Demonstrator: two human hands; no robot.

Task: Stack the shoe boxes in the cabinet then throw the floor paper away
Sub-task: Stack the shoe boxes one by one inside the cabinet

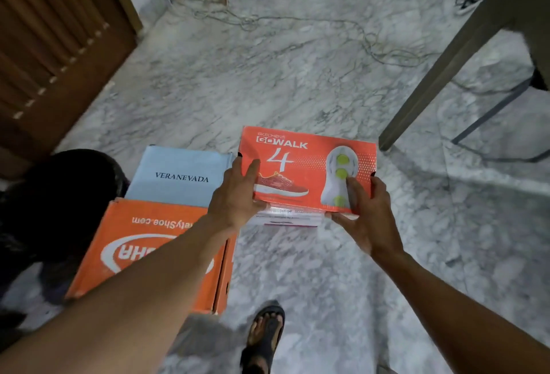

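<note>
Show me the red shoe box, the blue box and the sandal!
Red shoe box (309, 168): head view, middle of its lid.
Blue box (181, 163): head view, lid above the printed name.
Sandal (258, 357): head view, strap across the foot.

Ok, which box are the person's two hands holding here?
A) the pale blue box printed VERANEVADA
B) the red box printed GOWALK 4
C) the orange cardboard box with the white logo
B: the left hand and the right hand both grip the near end of the red cardboard shoe box printed GOWALK 4, each with a thumb on its lid.
</note>
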